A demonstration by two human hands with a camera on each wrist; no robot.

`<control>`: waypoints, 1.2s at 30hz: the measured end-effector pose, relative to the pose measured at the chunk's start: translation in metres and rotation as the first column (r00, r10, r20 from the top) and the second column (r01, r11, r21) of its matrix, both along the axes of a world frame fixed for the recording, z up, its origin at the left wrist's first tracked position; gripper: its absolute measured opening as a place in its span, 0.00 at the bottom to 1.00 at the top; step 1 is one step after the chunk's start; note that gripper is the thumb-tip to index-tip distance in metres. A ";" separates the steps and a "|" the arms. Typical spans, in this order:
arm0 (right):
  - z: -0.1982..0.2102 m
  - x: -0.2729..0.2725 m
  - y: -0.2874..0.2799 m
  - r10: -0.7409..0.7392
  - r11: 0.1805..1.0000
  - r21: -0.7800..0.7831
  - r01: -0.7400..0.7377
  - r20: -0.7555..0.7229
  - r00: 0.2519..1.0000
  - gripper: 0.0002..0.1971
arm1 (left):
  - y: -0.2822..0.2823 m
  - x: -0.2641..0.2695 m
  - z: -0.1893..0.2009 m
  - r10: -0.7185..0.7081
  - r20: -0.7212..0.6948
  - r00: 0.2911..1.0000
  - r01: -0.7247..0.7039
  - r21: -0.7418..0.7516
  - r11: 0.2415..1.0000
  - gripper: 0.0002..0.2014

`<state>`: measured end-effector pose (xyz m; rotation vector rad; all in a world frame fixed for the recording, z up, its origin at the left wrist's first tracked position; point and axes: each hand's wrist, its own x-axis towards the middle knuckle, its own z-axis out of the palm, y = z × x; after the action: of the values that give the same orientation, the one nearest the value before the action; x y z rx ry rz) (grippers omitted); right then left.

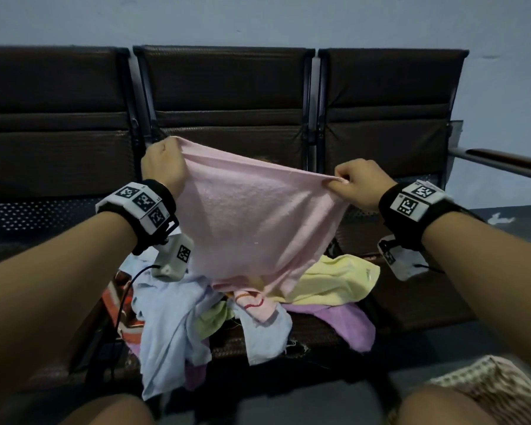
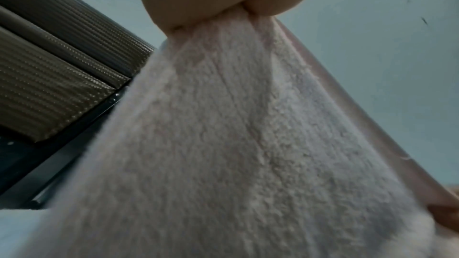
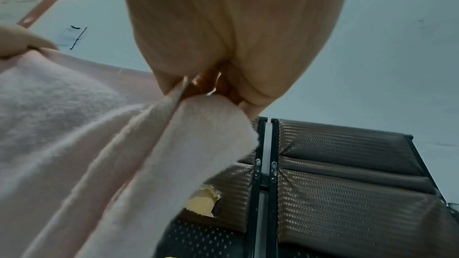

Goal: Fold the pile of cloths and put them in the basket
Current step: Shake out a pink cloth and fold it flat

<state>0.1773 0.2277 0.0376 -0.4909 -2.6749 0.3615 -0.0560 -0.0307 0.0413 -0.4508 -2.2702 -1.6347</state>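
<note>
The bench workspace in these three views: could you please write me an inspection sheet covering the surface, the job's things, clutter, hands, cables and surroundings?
Surface: brown padded bench seat, largely covered by cloths; torn padding shows on a backrest.
Job's things: pink towel held up and spread over the pile; loose pile of blue, yellow, purple and green cloths unfolded beneath it. Basket: nothing seen.
Clutter: a red-patterned item at the pile's left edge, unclear what.
Hands: left hand and right hand each grip an upper corner of the pink towel.
Cables: black cable hangs from the left wrist unit across the pile's left side.
Surroundings: pale blue wall; metal armrest at right.
</note>
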 end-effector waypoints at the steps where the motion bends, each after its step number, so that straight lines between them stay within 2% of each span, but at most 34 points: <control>1: 0.004 0.001 -0.001 0.009 1.000 0.000 -0.009 -0.005 1.000 0.22 | -0.002 0.000 0.006 -0.028 0.001 1.000 0.028 -0.009 1.000 0.20; 2: 0.007 0.002 -0.001 0.023 1.000 0.003 -0.023 -0.009 1.000 0.19 | -0.004 -0.001 0.011 -0.068 0.016 0.998 0.068 -0.005 0.998 0.19; 4: 0.011 0.006 -0.004 0.039 0.999 -0.024 -0.040 -0.032 0.999 0.09 | -0.008 0.003 0.022 -0.193 0.122 0.974 0.177 0.128 0.976 0.14; 5: 0.013 0.007 -0.005 0.042 0.998 -0.044 -0.044 -0.044 0.998 0.08 | -0.009 0.005 0.025 -0.249 0.168 0.954 0.212 0.210 0.954 0.12; 7: 0.014 0.009 -0.007 0.032 0.999 -0.040 -0.033 -0.022 0.999 0.14 | -0.010 0.007 0.025 -0.342 0.201 0.918 0.278 0.290 0.916 0.08; 9: 0.015 0.007 -0.009 -0.014 1.000 0.001 0.014 0.046 0.999 0.09 | -0.012 0.011 0.021 -0.349 0.204 0.915 0.308 0.206 0.929 0.04; 12: 0.012 0.004 -0.012 -0.131 0.991 -0.013 0.132 0.094 0.987 0.15 | -0.014 0.011 0.006 -0.400 0.176 0.900 0.385 0.113 0.916 0.11; 15: 0.009 0.004 -0.010 -0.188 0.964 -0.190 0.185 0.005 0.982 0.17 | -0.018 0.006 -0.006 -0.423 0.170 0.890 0.415 0.083 0.906 0.16; 18: 0.010 0.004 -0.008 -0.206 0.921 -0.345 0.180 -0.040 0.978 0.19 | -0.020 -0.001 -0.011 -0.414 0.196 0.889 0.408 0.071 0.910 0.13; 21: 0.007 -0.002 -0.013 -0.169 0.822 -0.559 0.108 -0.059 0.984 0.23 | -0.013 -0.004 -0.013 -0.331 0.230 0.915 0.304 0.148 0.941 0.22; 23: 0.005 -0.008 -0.020 -0.181 0.708 -0.701 0.080 -0.071 0.981 0.20 | -0.004 -0.001 -0.011 -0.247 0.262 0.933 0.202 0.186 0.961 0.17; 25: 0.005 -0.019 -0.030 -0.225 0.613 -0.787 0.062 -0.099 0.969 0.20 | 0.008 0.011 -0.008 -0.239 0.293 0.926 0.165 0.256 0.953 0.18; 27: 0.007 -0.030 -0.044 -0.244 0.558 -0.830 0.020 -0.141 0.960 0.20 | 0.021 0.031 -0.008 -0.304 0.253 0.918 0.226 0.295 0.928 0.21; 30: 0.006 -0.044 -0.065 -0.214 0.490 -0.870 -0.064 -0.191 0.958 0.15 | 0.038 0.069 -0.012 -0.477 0.122 0.870 0.434 0.271 0.859 0.19; 32: 0.007 -0.047 -0.074 -0.195 0.421 -0.900 -0.110 -0.208 0.959 0.14 | 0.044 0.094 -0.015 -0.603 0.062 0.796 0.571 0.258 0.780 0.14; 34: 0.008 -0.046 -0.078 -0.173 0.346 -0.926 -0.152 -0.222 0.960 0.15 | 0.047 0.112 -0.018 -0.667 0.030 0.744 0.648 0.208 0.733 0.06; 36: 0.007 -0.042 -0.080 -0.144 0.330 -0.932 -0.152 -0.209 0.967 0.17 | 0.047 0.122 -0.020 -0.708 0.026 0.706 0.696 0.160 0.700 0.03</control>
<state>0.1349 0.1473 0.0446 -0.6695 -1.8945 1.9223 0.0656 0.0160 0.0215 -1.3810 -2.1361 -2.1643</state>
